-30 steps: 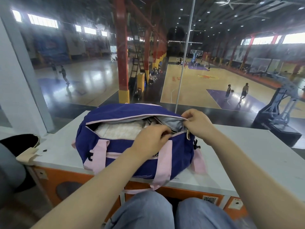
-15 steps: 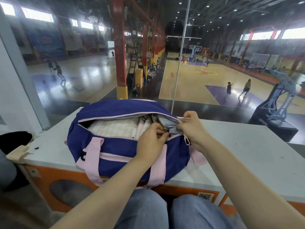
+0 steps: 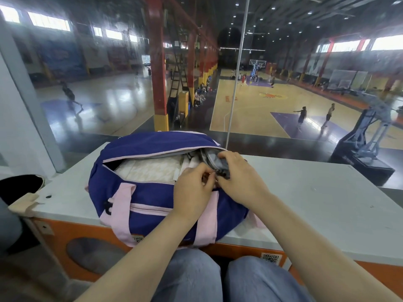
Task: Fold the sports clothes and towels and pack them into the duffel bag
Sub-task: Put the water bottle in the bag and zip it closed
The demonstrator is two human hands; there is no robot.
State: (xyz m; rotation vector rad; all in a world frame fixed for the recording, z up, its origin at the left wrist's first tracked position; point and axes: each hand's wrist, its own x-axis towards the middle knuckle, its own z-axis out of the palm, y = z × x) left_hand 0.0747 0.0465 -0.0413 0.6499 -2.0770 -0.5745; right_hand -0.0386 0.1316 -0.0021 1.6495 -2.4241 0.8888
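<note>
Hands (image 3: 218, 184) pinch duffel bag (image 3: 152, 197) zipper.

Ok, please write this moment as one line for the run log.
stage: closing bag | duffel bag: on table, zip open, white folded cloth inside | left hand: pinching at zip | right hand: gripping grey lining

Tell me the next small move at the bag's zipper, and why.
Probably draw the zipper leftward along the opening. Both hands meet at its right end: the left hand pinches at the zipper there, the right hand grips the grey lining beside it. The duffel bag still gapes, with folded white towels showing inside.
</note>
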